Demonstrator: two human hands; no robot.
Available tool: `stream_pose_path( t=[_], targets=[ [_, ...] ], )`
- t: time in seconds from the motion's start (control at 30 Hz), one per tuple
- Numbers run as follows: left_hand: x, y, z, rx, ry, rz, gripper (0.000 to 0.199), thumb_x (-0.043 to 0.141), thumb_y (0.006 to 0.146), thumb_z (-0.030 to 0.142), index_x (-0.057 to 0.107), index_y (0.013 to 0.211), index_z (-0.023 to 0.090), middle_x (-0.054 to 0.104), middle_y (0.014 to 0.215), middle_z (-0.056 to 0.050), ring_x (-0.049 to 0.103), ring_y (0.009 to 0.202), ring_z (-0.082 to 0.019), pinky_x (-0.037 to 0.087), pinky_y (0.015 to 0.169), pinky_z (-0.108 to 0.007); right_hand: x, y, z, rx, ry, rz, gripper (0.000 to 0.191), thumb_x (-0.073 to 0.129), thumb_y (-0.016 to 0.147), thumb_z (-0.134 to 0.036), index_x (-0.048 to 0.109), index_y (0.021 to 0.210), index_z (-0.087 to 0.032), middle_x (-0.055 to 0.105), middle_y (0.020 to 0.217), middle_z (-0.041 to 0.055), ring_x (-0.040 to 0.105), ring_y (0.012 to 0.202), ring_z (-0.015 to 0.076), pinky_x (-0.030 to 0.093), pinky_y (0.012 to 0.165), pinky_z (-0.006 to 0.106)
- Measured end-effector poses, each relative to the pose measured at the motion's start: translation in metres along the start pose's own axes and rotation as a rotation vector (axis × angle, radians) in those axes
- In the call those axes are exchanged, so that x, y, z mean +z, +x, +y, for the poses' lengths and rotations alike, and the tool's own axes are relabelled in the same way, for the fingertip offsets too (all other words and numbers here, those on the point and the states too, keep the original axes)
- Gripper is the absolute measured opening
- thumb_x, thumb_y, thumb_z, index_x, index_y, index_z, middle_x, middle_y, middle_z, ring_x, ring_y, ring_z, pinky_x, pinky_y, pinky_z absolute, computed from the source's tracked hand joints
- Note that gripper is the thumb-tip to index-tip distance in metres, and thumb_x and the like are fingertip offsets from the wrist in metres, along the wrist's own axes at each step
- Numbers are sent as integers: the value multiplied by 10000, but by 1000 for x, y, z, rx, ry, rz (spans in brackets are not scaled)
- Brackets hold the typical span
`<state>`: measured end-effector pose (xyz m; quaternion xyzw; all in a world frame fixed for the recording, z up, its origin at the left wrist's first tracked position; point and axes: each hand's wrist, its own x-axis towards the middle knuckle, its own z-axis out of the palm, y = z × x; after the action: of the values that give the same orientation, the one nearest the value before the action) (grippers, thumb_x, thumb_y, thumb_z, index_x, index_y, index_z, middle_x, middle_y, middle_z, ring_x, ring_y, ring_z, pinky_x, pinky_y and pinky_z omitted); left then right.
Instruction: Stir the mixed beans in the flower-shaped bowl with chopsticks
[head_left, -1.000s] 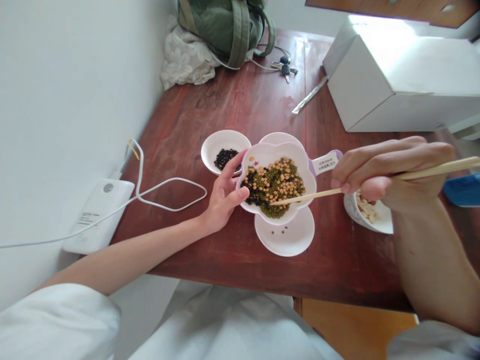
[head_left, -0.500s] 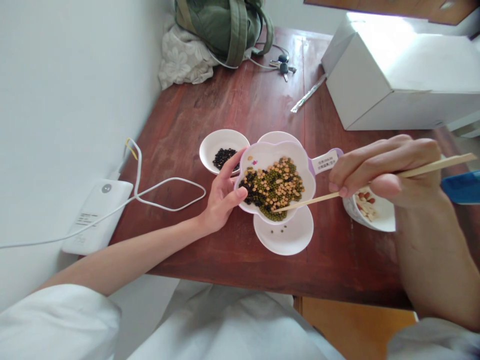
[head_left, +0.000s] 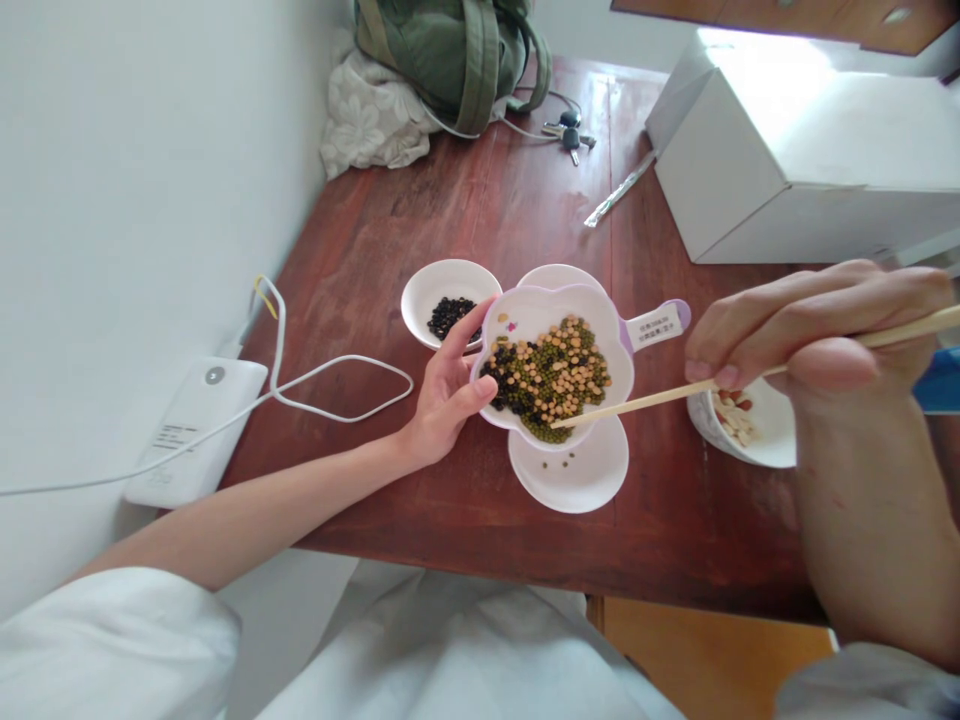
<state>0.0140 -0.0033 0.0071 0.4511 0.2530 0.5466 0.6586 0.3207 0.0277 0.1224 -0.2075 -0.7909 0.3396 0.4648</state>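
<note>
My left hand (head_left: 451, 402) grips the left rim of a flower-shaped bowl (head_left: 536, 303) with a purple edge and a labelled handle. Mixed beans (head_left: 559, 370), black, green and pale orange, lie inside. My right hand (head_left: 810, 325) is closed around chopsticks (head_left: 637, 403), whose tips touch the green beans near the bowl's lower edge. Below the bowl sits a white dish (head_left: 568, 485) with a few green beans. A white bowl (head_left: 421, 300) at the upper left holds black beans. Another dish (head_left: 559, 274) is mostly hidden behind the flower-shaped bowl.
A bowl of nuts (head_left: 776, 425) stands under my right hand. A white box (head_left: 750, 170), a clear wrapper (head_left: 619, 192), keys (head_left: 571, 135) and a green bag (head_left: 442, 60) are farther back. A power bank (head_left: 199, 430) with a looped cable lies left, by the wall.
My right hand has shifted right along the chopsticks, away from the bowl's handle, which now shows fully. The chopstick tips and my left hand stay in nearly the same place.
</note>
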Motion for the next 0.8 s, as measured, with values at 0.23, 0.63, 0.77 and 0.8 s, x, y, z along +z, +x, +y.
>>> stream_pose_path(
  t=[0.23,0.63,0.77,0.8],
  targets=[
    [-3,1,-2,28,-8,-39,756,821,920,521,594,1628,383,639,1688,-69,502,1633,-476,513,1289,-664,3,2,-2,16,-23,-101,413,810,995,-457,791,733,-137,762,689,82,766,614,223,604,521,333],
    [-10,5,-9,84,-9,-133,780,807,944,505,535,1665,389,636,1693,-70,534,1610,-474,519,1282,-691,5,2,-1,28,-38,-117,428,783,1021,-442,760,709,-150,754,689,62,730,581,184,592,519,313],
    [-10,4,-9,83,10,-127,800,805,943,523,517,1676,388,649,1677,-74,534,1607,-481,512,1285,-701,7,2,0,39,-34,-105,445,787,1020,-453,761,696,-148,766,689,81,751,605,203,592,517,308],
    [-10,4,-9,87,12,-127,800,806,941,524,519,1675,385,644,1683,-73,529,1611,-480,514,1287,-692,8,2,0,45,-31,-97,447,788,1020,-453,763,694,-149,767,685,84,756,613,207,591,519,308]
  ],
)
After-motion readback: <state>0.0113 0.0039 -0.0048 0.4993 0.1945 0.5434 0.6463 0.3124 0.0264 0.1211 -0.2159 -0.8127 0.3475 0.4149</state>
